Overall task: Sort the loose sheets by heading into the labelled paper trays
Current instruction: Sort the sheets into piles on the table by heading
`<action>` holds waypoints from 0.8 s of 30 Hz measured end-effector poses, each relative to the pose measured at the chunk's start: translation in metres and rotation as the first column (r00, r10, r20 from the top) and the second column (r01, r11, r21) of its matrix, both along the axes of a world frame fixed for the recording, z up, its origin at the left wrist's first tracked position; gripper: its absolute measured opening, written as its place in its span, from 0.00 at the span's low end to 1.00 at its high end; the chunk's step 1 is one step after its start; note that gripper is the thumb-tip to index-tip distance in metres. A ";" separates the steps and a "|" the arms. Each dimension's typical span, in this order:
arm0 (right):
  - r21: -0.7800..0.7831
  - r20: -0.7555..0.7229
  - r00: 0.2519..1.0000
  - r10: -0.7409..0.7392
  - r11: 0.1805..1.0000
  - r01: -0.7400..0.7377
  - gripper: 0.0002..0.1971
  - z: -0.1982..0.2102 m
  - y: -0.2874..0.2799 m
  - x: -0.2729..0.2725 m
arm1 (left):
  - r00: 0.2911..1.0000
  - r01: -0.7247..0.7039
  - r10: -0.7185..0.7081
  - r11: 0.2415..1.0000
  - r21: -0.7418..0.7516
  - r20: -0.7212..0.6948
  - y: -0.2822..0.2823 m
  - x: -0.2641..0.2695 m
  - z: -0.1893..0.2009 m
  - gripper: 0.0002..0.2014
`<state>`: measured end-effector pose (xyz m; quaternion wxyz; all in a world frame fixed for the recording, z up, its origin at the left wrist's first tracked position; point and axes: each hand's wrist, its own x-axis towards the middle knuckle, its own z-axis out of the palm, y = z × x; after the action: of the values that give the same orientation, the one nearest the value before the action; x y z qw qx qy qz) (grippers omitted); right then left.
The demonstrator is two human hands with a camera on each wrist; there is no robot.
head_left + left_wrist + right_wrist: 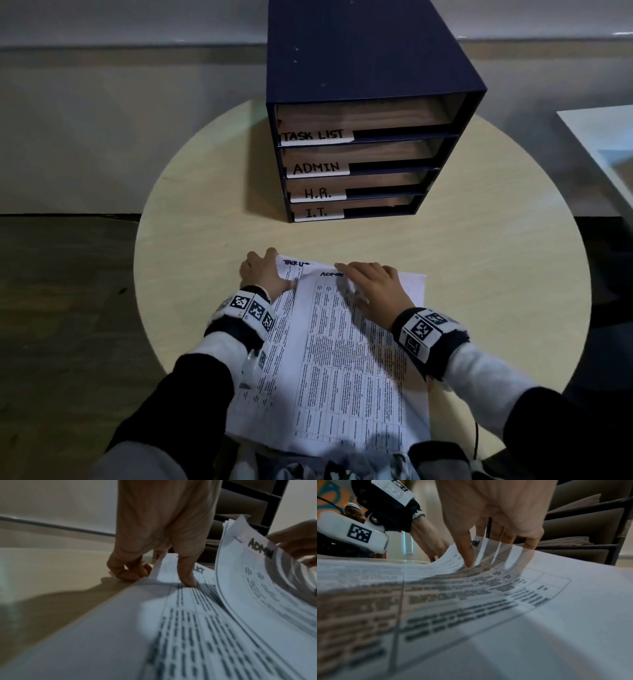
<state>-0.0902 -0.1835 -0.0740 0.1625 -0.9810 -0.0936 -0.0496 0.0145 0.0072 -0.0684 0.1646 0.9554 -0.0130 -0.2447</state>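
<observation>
A stack of printed sheets (342, 377) lies on the round table in front of me. My left hand (265, 274) is at the far left corner of a lower sheet headed TASK LIST (296, 263). Its thumb (188, 580) presses on that sheet and its curled fingers (126, 572) grip the corner. My right hand (373, 287) pinches the far edge of the top sheets headed ADMIN (260, 550) and bends them up, thumb (469, 555) on top and fingers behind. The dark blue tray unit (359, 68) stands beyond, with labels TASK LIST (313, 135), ADMIN (317, 168), H.R. (318, 194) and I.T. (317, 213).
The pale round table (479, 274) has bare wood to the left and right of the stack and up to the tray unit. A white table edge (603, 137) shows at the far right. Dark floor lies to the left, a wall behind.
</observation>
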 end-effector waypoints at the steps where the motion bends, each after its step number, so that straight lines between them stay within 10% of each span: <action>1: 0.003 -0.002 1.000 0.008 1.000 -0.008 0.42 0.000 -0.001 -0.001 | 0.999 0.009 -0.010 1.000 0.016 0.031 -0.002 -0.002 -0.001 0.28; 11: -0.002 0.089 0.996 0.010 1.000 -0.010 0.42 -0.005 -0.007 -0.012 | 0.962 -0.235 0.271 0.895 -0.379 0.043 -0.020 -0.017 -0.008 0.08; 19: 0.035 0.224 0.974 0.044 0.998 -0.053 0.17 -0.002 -0.012 -0.016 | 0.955 -0.239 0.293 0.844 -0.479 0.040 -0.031 -0.016 -0.002 0.20; 24: 0.042 0.145 0.986 0.084 0.995 -0.091 0.19 0.000 -0.005 -0.026 | 0.980 -0.048 0.134 0.875 -0.481 0.146 -0.026 -0.015 -0.012 0.26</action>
<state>-0.1161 -0.1880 -0.0737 0.1812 -0.9657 -0.1466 -0.1149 -0.0009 -0.0192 -0.0800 0.4033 0.9032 -0.0418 -0.1410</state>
